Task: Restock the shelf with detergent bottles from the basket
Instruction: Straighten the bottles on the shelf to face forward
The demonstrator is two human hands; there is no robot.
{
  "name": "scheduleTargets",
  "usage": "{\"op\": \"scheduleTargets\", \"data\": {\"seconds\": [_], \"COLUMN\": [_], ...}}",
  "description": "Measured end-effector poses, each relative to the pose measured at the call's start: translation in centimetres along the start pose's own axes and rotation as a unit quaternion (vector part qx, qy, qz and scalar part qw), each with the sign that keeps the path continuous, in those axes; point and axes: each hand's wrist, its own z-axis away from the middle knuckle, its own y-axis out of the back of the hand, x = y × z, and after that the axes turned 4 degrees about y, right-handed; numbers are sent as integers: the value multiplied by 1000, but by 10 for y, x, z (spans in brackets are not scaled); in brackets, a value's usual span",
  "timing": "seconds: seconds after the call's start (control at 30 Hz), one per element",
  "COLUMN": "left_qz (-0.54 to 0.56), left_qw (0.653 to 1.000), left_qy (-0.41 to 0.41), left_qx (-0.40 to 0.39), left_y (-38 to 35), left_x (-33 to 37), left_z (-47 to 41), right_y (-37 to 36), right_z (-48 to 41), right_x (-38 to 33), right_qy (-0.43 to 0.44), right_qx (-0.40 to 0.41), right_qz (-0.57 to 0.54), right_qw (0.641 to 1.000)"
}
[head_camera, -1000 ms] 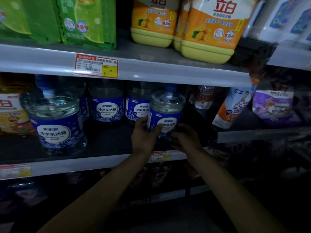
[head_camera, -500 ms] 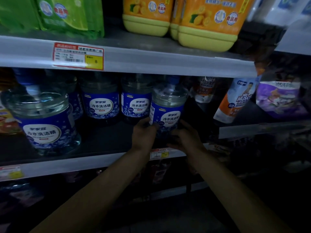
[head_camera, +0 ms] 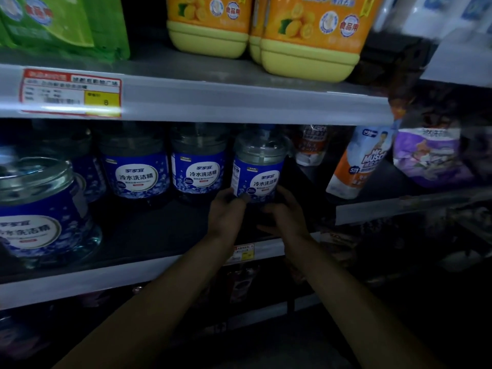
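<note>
A clear detergent bottle (head_camera: 259, 166) with a blue label stands on the dark middle shelf (head_camera: 149, 233), at the right end of a row of like bottles (head_camera: 198, 166). My left hand (head_camera: 226, 211) grips its lower left side, thumb on the label. My right hand (head_camera: 286, 214) cups its lower right side. Another such bottle (head_camera: 40, 209) stands close at the left, near the shelf's front edge. No basket is in view.
The upper shelf (head_camera: 239, 102) carries orange-and-yellow jugs (head_camera: 306, 35) and green packs (head_camera: 61, 22), with a price tag (head_camera: 70, 93) on its rail. An orange-and-white spray bottle (head_camera: 358, 161) and a purple pack (head_camera: 428, 155) sit to the right. Below is dark.
Both hands have pushed the bottle a little deeper into the shelf, in line with the row. The view has shifted slightly upward and closer.
</note>
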Motion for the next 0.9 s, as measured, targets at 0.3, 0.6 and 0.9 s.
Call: {"op": "scheduleTargets", "data": {"seconds": [0.3, 0.6, 0.9], "left_qz": [-52, -43, -49], "left_qw": [997, 995, 994], "left_qy": [-59, -90, -102], "left_qx": [-12, -15, 0], "left_y": [-6, -9, -7], "left_x": [-4, -13, -16], "left_z": [-5, -16, -30], "right_y": [12, 11, -1], "right_z": [-11, -25, -37], "right_x": [3, 17, 23], "right_qy": [61, 115, 115], "right_qx": [-26, -35, -16], "right_qz": [72, 100, 190], "right_qw": [995, 988, 975]}}
